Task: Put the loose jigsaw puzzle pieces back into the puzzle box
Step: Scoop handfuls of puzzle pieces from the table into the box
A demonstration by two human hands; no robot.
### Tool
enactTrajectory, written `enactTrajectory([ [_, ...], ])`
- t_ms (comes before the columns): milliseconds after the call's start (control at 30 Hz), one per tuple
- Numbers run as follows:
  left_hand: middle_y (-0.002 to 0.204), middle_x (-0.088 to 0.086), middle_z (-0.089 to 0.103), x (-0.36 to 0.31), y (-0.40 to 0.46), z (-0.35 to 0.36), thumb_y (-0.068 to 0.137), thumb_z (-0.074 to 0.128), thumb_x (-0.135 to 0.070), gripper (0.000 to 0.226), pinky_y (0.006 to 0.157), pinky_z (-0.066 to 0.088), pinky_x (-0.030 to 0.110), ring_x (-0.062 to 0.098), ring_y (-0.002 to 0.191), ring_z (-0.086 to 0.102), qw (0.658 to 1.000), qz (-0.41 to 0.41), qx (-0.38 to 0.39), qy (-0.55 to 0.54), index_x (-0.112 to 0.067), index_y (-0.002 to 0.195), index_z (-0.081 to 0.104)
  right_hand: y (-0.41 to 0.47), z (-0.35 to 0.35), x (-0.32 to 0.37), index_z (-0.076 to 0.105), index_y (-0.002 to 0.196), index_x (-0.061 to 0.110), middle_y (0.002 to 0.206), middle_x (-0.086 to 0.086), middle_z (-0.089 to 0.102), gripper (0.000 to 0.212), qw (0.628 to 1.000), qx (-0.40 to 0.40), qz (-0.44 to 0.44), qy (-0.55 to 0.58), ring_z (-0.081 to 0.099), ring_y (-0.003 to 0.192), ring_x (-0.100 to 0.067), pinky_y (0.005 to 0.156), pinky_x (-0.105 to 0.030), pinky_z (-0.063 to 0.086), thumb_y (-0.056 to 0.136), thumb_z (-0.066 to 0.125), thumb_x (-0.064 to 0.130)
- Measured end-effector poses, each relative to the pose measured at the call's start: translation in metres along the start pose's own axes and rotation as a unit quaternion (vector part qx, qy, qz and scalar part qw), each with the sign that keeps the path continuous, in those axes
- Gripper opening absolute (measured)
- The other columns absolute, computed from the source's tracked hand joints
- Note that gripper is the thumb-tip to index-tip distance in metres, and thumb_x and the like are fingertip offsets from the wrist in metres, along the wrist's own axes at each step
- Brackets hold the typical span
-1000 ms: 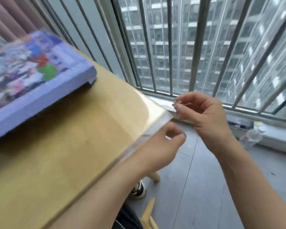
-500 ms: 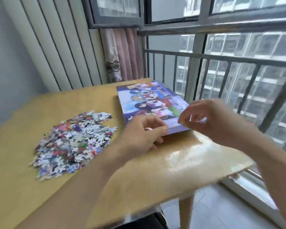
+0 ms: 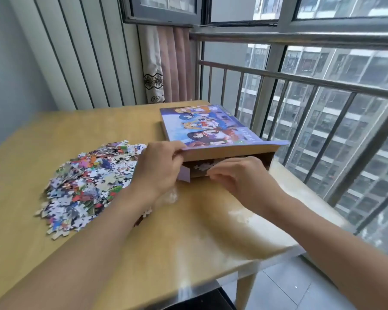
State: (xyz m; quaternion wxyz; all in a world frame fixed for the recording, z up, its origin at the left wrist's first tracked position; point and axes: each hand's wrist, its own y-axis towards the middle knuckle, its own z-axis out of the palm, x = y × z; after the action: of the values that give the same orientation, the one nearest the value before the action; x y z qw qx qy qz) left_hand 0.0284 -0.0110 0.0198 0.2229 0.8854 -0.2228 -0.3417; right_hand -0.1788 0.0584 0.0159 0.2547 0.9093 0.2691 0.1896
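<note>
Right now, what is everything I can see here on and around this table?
puzzle box: one, purple with a cartoon picture on its lid, far right part of the table, near edge of the lid lifted.
loose puzzle pieces: one big heap, many colours, left on the table; a few pale ones show inside the box.
table: one, light wood, glossy.
curtain: one, pink and white, bunched in the corner behind the table.
railing: grey metal bars at the window, right.
left hand: grips the lid's near edge.
right hand: fingers curled at the box opening.

Wooden table (image 3: 103,121) beside barred window (image 3: 311,90)
</note>
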Motion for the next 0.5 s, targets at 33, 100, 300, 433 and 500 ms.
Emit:
enactTrajectory([
  [33, 0.074, 0.002, 0.07, 0.002, 0.009, -0.003, 0.093, 0.061, -0.023, 0.017, 0.062, 0.042, 0.032, 0.022, 0.066, 0.055, 0.999, -0.013, -0.013, -0.029, -0.021, 0.097, 0.078, 0.007, -0.002, -0.003, 0.079, 0.092, 0.013, 0.092, 0.0, 0.078, 0.01, 0.999, -0.029, -0.018, -0.038, 0.073, 0.08, -0.021, 0.072, -0.034, 0.06, 0.089, 0.073, 0.006],
  [100, 0.065, -0.003, 0.063, 0.001, 0.025, -0.012, 0.095, 0.064, -0.025, 0.016, 0.061, 0.04, 0.032, 0.019, 0.061, 0.049, 0.996, -0.034, -0.038, -0.074, -0.018, 0.097, 0.078, 0.02, -0.001, -0.012, 0.08, 0.094, 0.01, 0.093, -0.003, 0.078, 0.012, 0.993, -0.063, -0.034, -0.094, 0.074, 0.08, -0.024, 0.07, -0.034, 0.061, 0.087, 0.075, 0.003],
  [300, 0.067, 0.006, 0.066, 0.002, 0.047, -0.035, 0.097, 0.063, -0.03, 0.019, 0.064, 0.056, 0.049, 0.036, 0.066, 0.064, 0.989, -0.053, -0.072, -0.115, -0.018, 0.093, 0.077, 0.058, 0.024, -0.04, 0.079, 0.105, 0.014, 0.102, -0.008, 0.075, 0.024, 0.983, -0.048, 0.047, -0.169, 0.068, 0.096, -0.03, 0.075, -0.04, 0.06, 0.086, 0.07, 0.003],
  [433, 0.068, -0.002, 0.066, 0.012, 0.048, -0.03, 0.096, 0.064, -0.032, 0.018, 0.067, 0.058, 0.051, 0.029, 0.068, 0.065, 0.988, -0.064, -0.068, -0.123, -0.019, 0.093, 0.077, 0.06, 0.034, -0.04, 0.067, 0.123, 0.017, 0.114, -0.007, 0.072, 0.028, 0.982, -0.015, 0.107, -0.157, 0.062, 0.104, -0.033, 0.075, -0.045, 0.055, 0.098, 0.055, 0.01],
  [500, 0.068, -0.002, 0.066, 0.018, 0.047, -0.027, 0.094, 0.063, -0.037, 0.022, 0.069, 0.059, 0.051, 0.028, 0.07, 0.062, 0.986, -0.066, -0.062, -0.139, -0.019, 0.092, 0.076, 0.05, 0.03, -0.036, 0.066, 0.123, 0.016, 0.118, -0.003, 0.071, 0.027, 0.987, -0.042, 0.099, -0.117, 0.061, 0.108, -0.029, 0.082, -0.044, 0.054, 0.102, 0.05, 0.018],
])
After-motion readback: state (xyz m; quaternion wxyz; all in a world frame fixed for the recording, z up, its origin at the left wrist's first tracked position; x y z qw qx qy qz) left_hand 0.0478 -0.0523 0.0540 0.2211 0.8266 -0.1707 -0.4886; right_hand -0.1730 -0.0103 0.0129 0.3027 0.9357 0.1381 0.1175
